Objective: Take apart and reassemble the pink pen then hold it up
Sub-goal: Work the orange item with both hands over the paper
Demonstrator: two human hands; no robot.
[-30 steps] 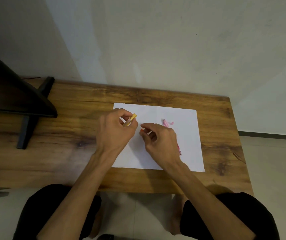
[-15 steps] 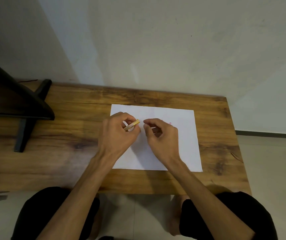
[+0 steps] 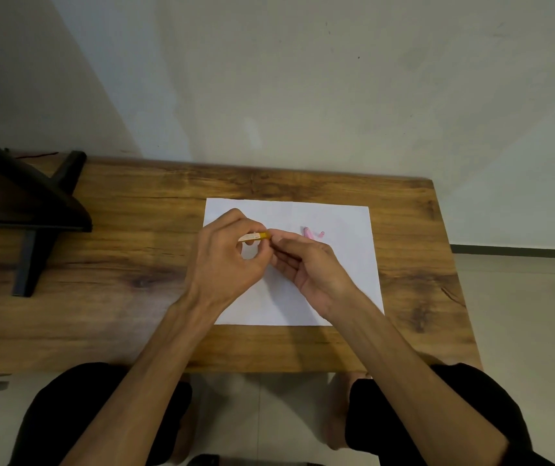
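My left hand [image 3: 229, 260] grips a short yellow-orange pen part [image 3: 256, 236], held level above the white sheet of paper [image 3: 346, 264]. My right hand [image 3: 306, 267] meets it from the right, its fingertips pinched at the yellow part's right end; what they pinch is hidden. A pink pen piece [image 3: 309, 232] and a small pink bit [image 3: 320, 234] lie on the paper just beyond my right hand, partly covered by it.
The paper lies on a wooden table [image 3: 135, 264] set against a pale wall. A black stand with a slanted panel [image 3: 24, 210] occupies the table's left end. My knees in black trousers show below the table's front edge.
My right hand has closed in on the left hand, and its fingertips now meet the end of the yellow part. The pink piece on the paper is uncovered again.
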